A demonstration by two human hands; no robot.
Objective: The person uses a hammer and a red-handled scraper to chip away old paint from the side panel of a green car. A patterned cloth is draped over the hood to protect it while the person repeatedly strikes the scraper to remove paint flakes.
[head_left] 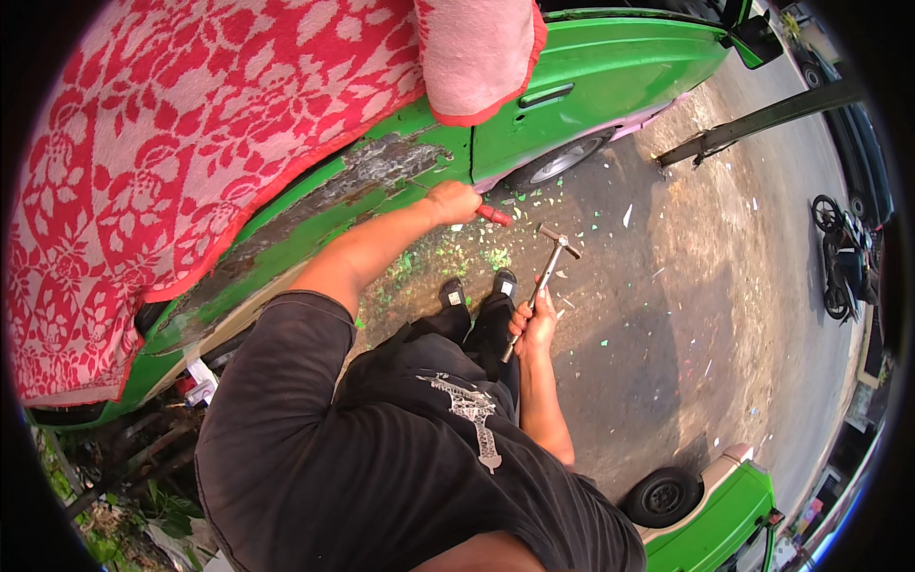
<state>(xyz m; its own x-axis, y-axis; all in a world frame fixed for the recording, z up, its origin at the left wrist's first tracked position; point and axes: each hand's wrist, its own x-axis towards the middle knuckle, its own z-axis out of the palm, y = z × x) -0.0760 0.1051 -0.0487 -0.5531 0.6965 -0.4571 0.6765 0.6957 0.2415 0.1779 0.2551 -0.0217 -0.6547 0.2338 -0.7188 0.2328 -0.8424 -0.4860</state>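
Observation:
My left hand [454, 202] grips a screwdriver-like tool by its red handle [495, 215]. Its thin metal shaft [417, 184] points at the side panel of a green car [436, 154]; whether the tip touches is too small to tell. Around that spot the paint is broken away, leaving a rough grey and brown patch [379, 161]. In my right hand [536, 322] is a metal hammer [552, 261], held by the shaft with its head up and apart from the red handle. A red and pink floral blanket [236, 136] covers the car's upper part and windows.
Green and white paint flakes [500, 257] litter the ground by my shoes [504, 282]. A slanted post [758, 125] stands beyond the car's front wheel [565, 161]. Another green vehicle [722, 515] is at lower right, and a motorcycle [840, 257] is parked at far right.

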